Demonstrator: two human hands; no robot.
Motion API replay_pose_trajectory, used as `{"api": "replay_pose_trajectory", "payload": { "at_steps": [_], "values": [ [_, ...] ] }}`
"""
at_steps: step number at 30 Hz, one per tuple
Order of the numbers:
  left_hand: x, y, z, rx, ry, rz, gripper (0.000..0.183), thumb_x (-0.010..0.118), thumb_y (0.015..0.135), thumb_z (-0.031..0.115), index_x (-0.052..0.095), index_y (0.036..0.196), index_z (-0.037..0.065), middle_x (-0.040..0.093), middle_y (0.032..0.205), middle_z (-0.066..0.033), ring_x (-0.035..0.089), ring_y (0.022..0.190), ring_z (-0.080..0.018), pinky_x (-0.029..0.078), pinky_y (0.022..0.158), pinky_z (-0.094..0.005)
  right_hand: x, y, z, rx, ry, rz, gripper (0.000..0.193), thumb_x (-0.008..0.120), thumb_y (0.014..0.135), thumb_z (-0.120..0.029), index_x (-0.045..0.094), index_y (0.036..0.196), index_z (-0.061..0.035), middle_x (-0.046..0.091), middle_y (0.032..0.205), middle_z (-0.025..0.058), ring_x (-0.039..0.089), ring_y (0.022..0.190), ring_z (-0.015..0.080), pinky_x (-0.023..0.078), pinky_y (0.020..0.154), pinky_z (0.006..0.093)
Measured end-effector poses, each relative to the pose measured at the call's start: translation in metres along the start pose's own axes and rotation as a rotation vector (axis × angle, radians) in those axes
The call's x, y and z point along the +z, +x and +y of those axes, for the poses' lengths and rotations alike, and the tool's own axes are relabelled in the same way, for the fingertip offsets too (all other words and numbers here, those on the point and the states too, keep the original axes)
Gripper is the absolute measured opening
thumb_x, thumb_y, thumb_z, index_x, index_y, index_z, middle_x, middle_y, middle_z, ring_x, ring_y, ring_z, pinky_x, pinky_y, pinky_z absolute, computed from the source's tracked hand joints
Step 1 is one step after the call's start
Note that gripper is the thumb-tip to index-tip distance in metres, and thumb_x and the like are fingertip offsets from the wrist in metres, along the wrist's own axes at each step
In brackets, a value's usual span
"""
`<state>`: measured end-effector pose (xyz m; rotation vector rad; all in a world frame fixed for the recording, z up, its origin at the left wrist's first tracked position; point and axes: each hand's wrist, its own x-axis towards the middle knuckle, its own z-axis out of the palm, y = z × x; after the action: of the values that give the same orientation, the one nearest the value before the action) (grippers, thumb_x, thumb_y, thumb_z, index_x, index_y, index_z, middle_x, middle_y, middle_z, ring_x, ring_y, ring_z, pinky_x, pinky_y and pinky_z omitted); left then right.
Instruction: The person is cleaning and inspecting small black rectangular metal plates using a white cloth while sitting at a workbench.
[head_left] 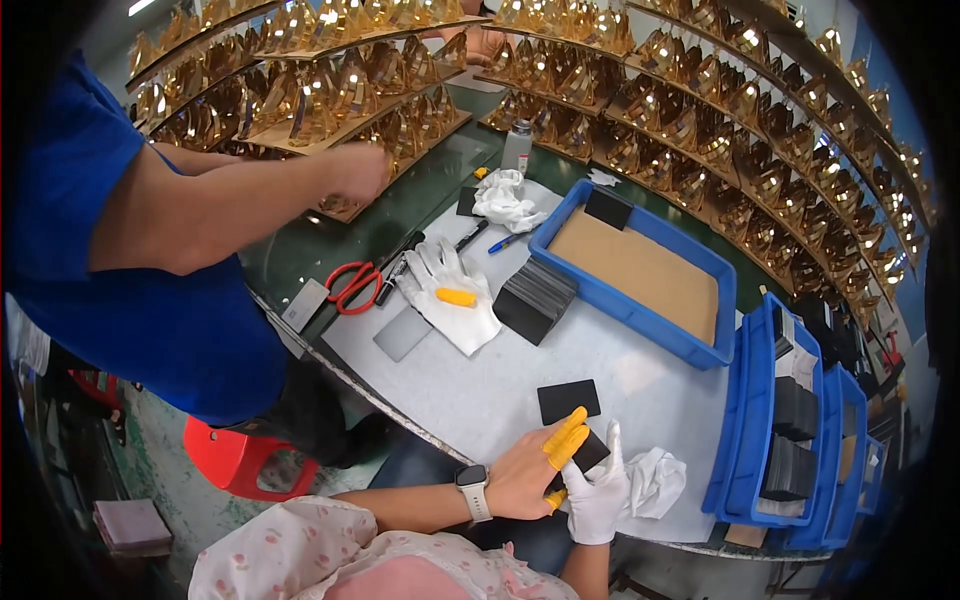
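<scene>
My right hand (pixel 600 497), in a white glove, holds a small black card (pixel 592 452), one finger raised along its edge. My left hand (pixel 530 475) has yellow finger covers and lies against the same card, its covered fingers crossing it and hiding part of it. Just beyond them, another black card (pixel 568 401) lies flat on the white work surface (pixel 450 390). Farther off stands a stack of black cards (pixel 536 300). Beside my right hand lies a crumpled white cloth (pixel 655 482).
A blue tray (pixel 640 338) lined with brown board holds one black card (pixel 609 207). Blue bins (pixel 735 430) with card stacks stand right. A white glove (pixel 455 310), red-handled scissors (pixel 352 288) and pens lie left. A co-worker's arm (pixel 230 205) reaches over; racks of gold pieces (pixel 690 140) stand behind.
</scene>
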<state>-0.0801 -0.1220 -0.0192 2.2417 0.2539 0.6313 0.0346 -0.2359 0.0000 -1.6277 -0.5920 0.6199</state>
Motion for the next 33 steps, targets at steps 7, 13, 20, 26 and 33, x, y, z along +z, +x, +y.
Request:
{"api": "replay_pose_trajectory", "payload": {
  "at_steps": [7, 13, 20, 26, 33],
  "values": [
    [-0.001, -0.001, 0.002, -0.014, 0.013, -0.019, 0.107, 0.081, 0.076, 0.016, 0.024, 0.166, 0.002, 0.022, 0.173, -0.0284, 0.039, 0.148, -0.0474, 0.034, 0.123, -0.0509, 0.009, -0.003, -0.015, 0.020, 0.003, 0.050, 0.094, 0.079, 0.084, 0.008, 0.035, 0.166, -0.0014, 0.041, 0.070, -0.0121, 0.038, 0.059, -0.0004, 0.035, 0.053, 0.0192],
    [0.000, -0.001, 0.003, -0.007, -0.007, 0.005, 0.107, 0.081, 0.076, 0.012, 0.024, 0.167, 0.004, 0.023, 0.173, -0.0257, 0.041, 0.147, -0.0451, 0.035, 0.123, -0.0503, 0.008, -0.002, -0.012, 0.014, 0.036, 0.062, 0.095, 0.081, 0.082, 0.007, 0.037, 0.166, -0.0025, 0.033, 0.069, -0.0126, 0.032, 0.057, 0.0005, 0.029, 0.052, 0.0205],
    [0.002, -0.003, 0.003, -0.070, 0.015, 0.032, 0.104, 0.082, 0.078, 0.014, 0.026, 0.165, 0.002, 0.024, 0.171, -0.0271, 0.043, 0.145, -0.0488, 0.039, 0.120, -0.0500, 0.008, -0.004, -0.015, 0.051, 0.281, 0.020, 0.094, 0.076, 0.086, 0.014, 0.031, 0.167, 0.0008, 0.068, 0.115, 0.0044, 0.066, 0.095, 0.0106, 0.057, 0.083, 0.0256],
    [0.009, -0.008, 0.001, -0.112, 0.020, 0.170, 0.094, 0.087, 0.080, 0.022, 0.038, 0.157, 0.001, 0.046, 0.158, -0.0252, 0.049, 0.138, -0.0476, 0.048, 0.110, -0.0474, 0.008, 0.002, -0.007, -0.081, 0.406, 0.083, 0.100, 0.075, 0.088, 0.015, 0.019, 0.169, 0.0017, 0.071, 0.126, 0.0122, 0.071, 0.105, 0.0163, 0.059, 0.092, 0.0302],
    [0.008, -0.009, -0.002, -0.064, 0.035, 0.212, 0.087, 0.087, 0.080, 0.020, 0.045, 0.154, 0.000, 0.055, 0.145, -0.0222, 0.055, 0.127, -0.0443, 0.050, 0.106, -0.0468, 0.007, 0.000, -0.006, -0.069, 0.402, 0.057, 0.093, 0.074, 0.087, 0.016, 0.026, 0.166, 0.0061, 0.063, 0.136, 0.0105, 0.064, 0.115, 0.0162, 0.053, 0.104, 0.0321]
  ]
}}
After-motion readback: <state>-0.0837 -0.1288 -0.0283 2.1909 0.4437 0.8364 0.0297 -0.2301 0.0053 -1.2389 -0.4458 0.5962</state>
